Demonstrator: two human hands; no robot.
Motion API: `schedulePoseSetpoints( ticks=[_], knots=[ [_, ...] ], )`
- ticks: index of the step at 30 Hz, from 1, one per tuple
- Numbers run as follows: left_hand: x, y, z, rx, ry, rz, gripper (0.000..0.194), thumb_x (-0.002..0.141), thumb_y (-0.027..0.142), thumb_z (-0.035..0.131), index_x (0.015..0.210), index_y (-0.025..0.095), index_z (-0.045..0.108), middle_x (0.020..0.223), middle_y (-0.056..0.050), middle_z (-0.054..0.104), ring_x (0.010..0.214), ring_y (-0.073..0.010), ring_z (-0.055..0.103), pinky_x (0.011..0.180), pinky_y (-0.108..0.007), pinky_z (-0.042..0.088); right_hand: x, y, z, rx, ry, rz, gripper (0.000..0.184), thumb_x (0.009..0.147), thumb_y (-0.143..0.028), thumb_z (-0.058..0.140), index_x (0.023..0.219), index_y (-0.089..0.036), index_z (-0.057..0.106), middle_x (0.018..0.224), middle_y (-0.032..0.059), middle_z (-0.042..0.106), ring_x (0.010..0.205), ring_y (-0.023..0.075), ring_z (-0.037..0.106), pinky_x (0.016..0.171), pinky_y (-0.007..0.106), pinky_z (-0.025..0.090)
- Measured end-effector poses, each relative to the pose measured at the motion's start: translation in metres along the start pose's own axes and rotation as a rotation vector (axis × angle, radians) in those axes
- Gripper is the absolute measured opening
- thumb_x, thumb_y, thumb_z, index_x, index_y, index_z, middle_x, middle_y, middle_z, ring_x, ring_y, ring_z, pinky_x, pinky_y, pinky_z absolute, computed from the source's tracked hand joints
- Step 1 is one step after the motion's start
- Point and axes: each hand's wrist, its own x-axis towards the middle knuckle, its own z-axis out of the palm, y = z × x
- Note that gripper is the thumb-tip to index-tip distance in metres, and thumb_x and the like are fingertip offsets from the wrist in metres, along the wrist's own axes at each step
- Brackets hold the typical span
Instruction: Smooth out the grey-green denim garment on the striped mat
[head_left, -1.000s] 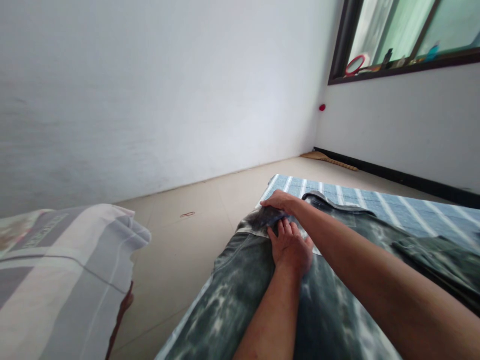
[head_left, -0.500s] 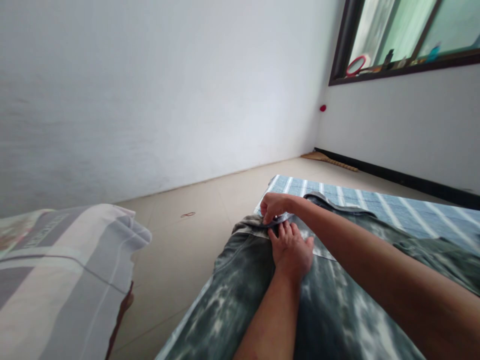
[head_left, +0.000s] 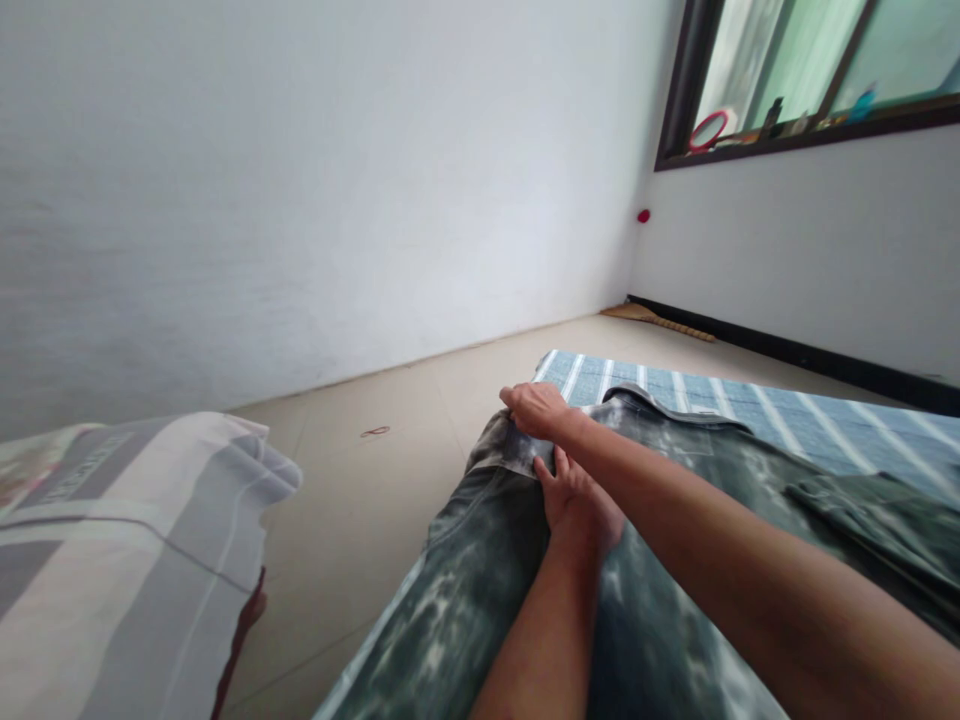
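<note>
A mottled dark green denim garment (head_left: 480,600) – probably jeans, though the folds hide its shape – lies flat on a blue-and-white striped mat (head_left: 795,430) on a beige tile floor (head_left: 360,520). The right hand (head_left: 534,410) reaches across and pinches the garment's pale-lined top edge between thumb and fingers. The left hand (head_left: 577,500) lies just below it, fingers spread and pressing on the cloth, gripping nothing. A folded grey-and-white striped blanket (head_left: 127,560) lies to the left, and a white wall (head_left: 300,200) rises beyond
</note>
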Motion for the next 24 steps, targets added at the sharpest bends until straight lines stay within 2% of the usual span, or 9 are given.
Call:
schedulePoseSetpoints(
  ticks=[4, 9, 13, 17, 21, 24],
  knots=[
    [-0.001, -0.001, -0.003, -0.01, -0.038, 0.011, 0.055, 0.09, 0.039, 0.041, 0.144, 0.027, 0.035, 0.149, -0.007, 0.036, 0.137, -0.0377, 0.026, 0.108, -0.066, 0.021, 0.004, -0.001, 0.008, 0.011, -0.009, 0.043, 0.024, 0.089, -0.016, 0.048, 0.11, -0.015, 0.058, 0.099, 0.0114, 0.067, 0.092, 0.0242, 0.065, 0.071, 0.033, 0.049],
    [0.001, -0.005, -0.005, 0.03, -0.015, 0.022, 0.057, 0.09, 0.035, 0.043, 0.145, 0.023, 0.034, 0.15, -0.008, 0.035, 0.136, -0.0378, 0.028, 0.108, -0.059, 0.03, 0.002, 0.003, 0.017, 0.056, -0.001, 0.051, 0.022, 0.095, -0.026, 0.049, 0.111, -0.016, 0.058, 0.102, 0.0066, 0.066, 0.095, 0.0202, 0.063, 0.079, 0.036, 0.049],
    [0.008, -0.01, -0.01, 0.022, -0.013, -0.017, 0.053, 0.089, 0.03, 0.046, 0.141, 0.022, 0.041, 0.142, -0.01, 0.048, 0.129, -0.0344, 0.041, 0.104, -0.05, 0.037, 0.003, 0.008, 0.026, 0.108, 0.003, 0.065, 0.023, 0.094, -0.032, 0.053, 0.11, -0.017, 0.059, 0.105, 0.0054, 0.063, 0.095, 0.0192, 0.061, 0.082, 0.039, 0.05],
    [0.012, -0.013, -0.015, -0.003, -0.02, -0.037, 0.047, 0.088, 0.023, 0.043, 0.135, 0.018, 0.048, 0.129, -0.01, 0.059, 0.12, -0.0319, 0.049, 0.099, -0.047, 0.04, 0.007, 0.013, 0.032, 0.163, 0.005, 0.09, 0.026, 0.092, -0.035, 0.056, 0.112, -0.017, 0.059, 0.108, 0.0059, 0.062, 0.095, 0.0192, 0.061, 0.082, 0.039, 0.051],
    [0.012, -0.014, -0.019, 0.024, 0.008, -0.088, 0.048, 0.089, 0.024, 0.04, 0.136, 0.018, 0.046, 0.134, -0.012, 0.054, 0.124, -0.0326, 0.045, 0.1, -0.047, 0.039, 0.009, 0.016, 0.032, 0.216, 0.003, 0.101, 0.028, 0.092, -0.035, 0.056, 0.112, -0.016, 0.059, 0.108, 0.0058, 0.062, 0.096, 0.0198, 0.061, 0.082, 0.039, 0.051],
    [0.014, -0.016, -0.02, 0.059, 0.019, -0.234, 0.054, 0.091, 0.026, 0.036, 0.145, 0.016, 0.033, 0.148, -0.014, 0.037, 0.136, -0.0335, 0.028, 0.109, -0.054, 0.026, 0.01, 0.016, 0.031, 0.238, 0.005, 0.106, 0.028, 0.092, -0.036, 0.056, 0.112, -0.016, 0.059, 0.107, 0.0056, 0.063, 0.096, 0.0198, 0.061, 0.083, 0.039, 0.051]
  ],
)
